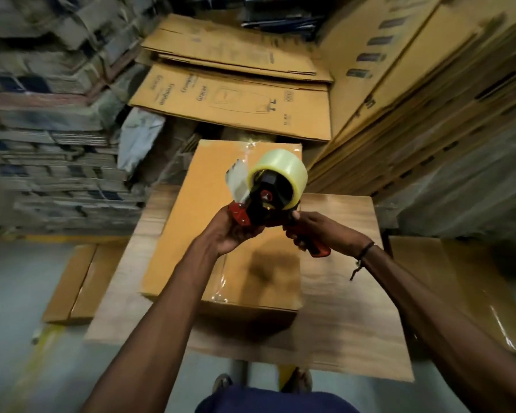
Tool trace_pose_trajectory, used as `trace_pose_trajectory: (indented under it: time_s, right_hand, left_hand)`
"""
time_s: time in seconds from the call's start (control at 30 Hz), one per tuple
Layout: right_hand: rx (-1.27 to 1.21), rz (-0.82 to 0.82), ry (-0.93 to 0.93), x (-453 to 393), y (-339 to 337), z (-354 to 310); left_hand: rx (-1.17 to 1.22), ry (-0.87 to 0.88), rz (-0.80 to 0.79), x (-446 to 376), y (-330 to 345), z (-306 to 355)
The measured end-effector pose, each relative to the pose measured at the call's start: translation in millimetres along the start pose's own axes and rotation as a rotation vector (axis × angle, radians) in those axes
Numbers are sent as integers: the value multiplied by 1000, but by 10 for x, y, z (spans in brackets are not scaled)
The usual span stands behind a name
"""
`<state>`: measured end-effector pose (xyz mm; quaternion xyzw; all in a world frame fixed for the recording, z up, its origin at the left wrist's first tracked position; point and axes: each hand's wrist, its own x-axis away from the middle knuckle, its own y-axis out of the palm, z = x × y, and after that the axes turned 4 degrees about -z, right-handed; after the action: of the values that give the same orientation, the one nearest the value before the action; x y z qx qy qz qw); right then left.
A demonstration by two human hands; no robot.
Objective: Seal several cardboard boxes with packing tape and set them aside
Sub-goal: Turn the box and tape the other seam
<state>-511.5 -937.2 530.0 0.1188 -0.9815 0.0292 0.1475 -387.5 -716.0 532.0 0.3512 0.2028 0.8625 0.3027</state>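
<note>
From the head view, a tape dispenser (268, 201) with a red frame and a roll of clear packing tape (280, 177) is held up in both hands above a closed cardboard box (191, 234). The right hand (322, 231) grips the dispenser's red handle, its fingers (298, 234) curled round it, the handle's end showing below the palm. The left hand (233, 234) holds the front of the red frame near the blade end, thumb and fingers curled against the metal; whether they also pinch the loose tape end cannot be told. A short flap of tape stands up from the front of the dispenser, just above the left hand. The box lies lengthwise on a wood-grain counter (355, 293), directly beneath the hands and apart from them, with a strip of clear tape running along its top seam. A dark thread bracelet (365, 251) sits on the right wrist. Flattened cardboard sheets (236, 105) lie beyond the box, and stacks of flat cartons (429, 99) lean at the right. Another cardboard box (72, 284) rests on the floor left of the counter, and a taped one (474, 293) lies at its right.
</note>
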Motion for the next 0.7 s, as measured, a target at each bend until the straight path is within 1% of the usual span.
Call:
trace_pose_trajectory:
  time_s: [0.13,0.2,0.3,0.5,0.7]
  right_hand:
    - [-13,-100,58,-280,411,-190]
    - [1,-75,85,-409,628,-277]
    - [69,8,53,-643,952,-296]
    - [122,109,47,-946,1449,-251]
    - [51,89,25,-1016,1760,-399]
  left_hand:
    - [11,40,116,288,-541,81]
    - [55,29,161,423,-762,71]
    - [141,25,210,606,-1046,57]
    - [358,50,226,947,-1343,102]
    - [485,37,243,1154,-1681,117]
